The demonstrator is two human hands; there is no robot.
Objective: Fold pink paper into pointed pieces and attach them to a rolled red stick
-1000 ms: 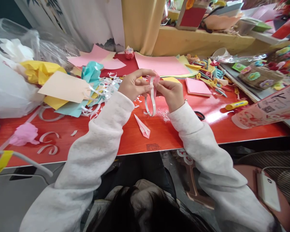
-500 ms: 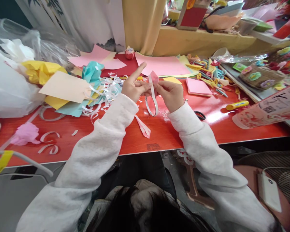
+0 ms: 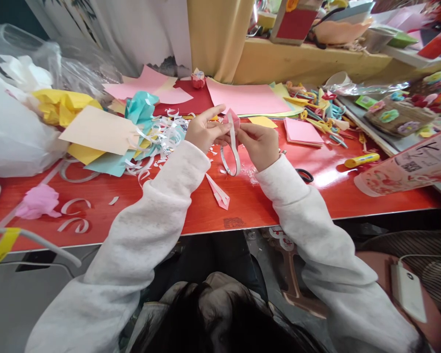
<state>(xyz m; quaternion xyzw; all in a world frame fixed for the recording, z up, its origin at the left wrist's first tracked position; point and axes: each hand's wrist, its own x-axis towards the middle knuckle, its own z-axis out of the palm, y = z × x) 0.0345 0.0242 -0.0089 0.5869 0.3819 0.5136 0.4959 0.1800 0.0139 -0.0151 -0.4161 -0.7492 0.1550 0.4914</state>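
Observation:
Above the red table [image 3: 264, 201], my left hand [image 3: 204, 131] and my right hand [image 3: 260, 143] meet around a small folded pink paper piece [image 3: 232, 119]. A white strip [image 3: 235, 153] hangs from it in a loop down to the tabletop. My left fingers pinch the strip and the paper from the left, with the index finger curled over the top. My right fingers pinch the pink piece from the right. A folded pink paper shape [image 3: 218, 192] lies on the table just below the hands.
Coloured paper sheets [image 3: 244, 98], white curled strips [image 3: 161, 132] and crumpled tissue crowd the table's back and left. A pink pad [image 3: 301, 132], a yellow glue stick [image 3: 360, 160], black scissors [image 3: 304, 175] and a printed roll [image 3: 407, 169] lie to the right. Plastic bags [image 3: 11, 127] sit far left.
My left index finger, stretched out half a second ago, has curled back down onto the pink piece. The hanging strip has barely shifted. My right hand stays in place.

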